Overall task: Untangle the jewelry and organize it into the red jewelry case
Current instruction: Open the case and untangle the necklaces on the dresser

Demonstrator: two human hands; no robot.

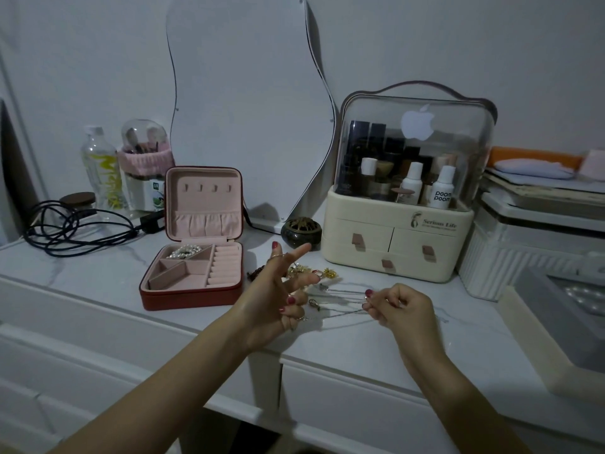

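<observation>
My left hand [278,296] is raised over the white marble-patterned tabletop [376,339] with its fingers spread wide, index finger and thumb pointing up and away, the lower fingers bent inward; a thin silver chain necklace [340,301] runs from around those lower fingers across to my right hand [397,308]. My right hand pinches the other end of that chain between thumb and curled fingers, and the strands hang stretched between the two hands just above the table. Whether my left fingers actually clamp the chain or it is only looped over them, I cannot tell. Behind my left hand, on the tabletop, lies a small heap of gold-coloured jewelry pieces [314,273], with a dark beaded piece [257,273] showing beside my wrist. The red jewelry case with pink lining [193,244] stands open to the left of my hands, its lid upright; a string of pearl beads [185,251] sits in its rear left compartment, while the other compartments and the ring rolls show only lining. Further right stands a cream cosmetics organizer with a clear domed lid [402,191], a small dark round incense burner [301,232] just beside it. At the far left lie a coiled black cable [65,231] and a clear plastic bottle [100,168].
</observation>
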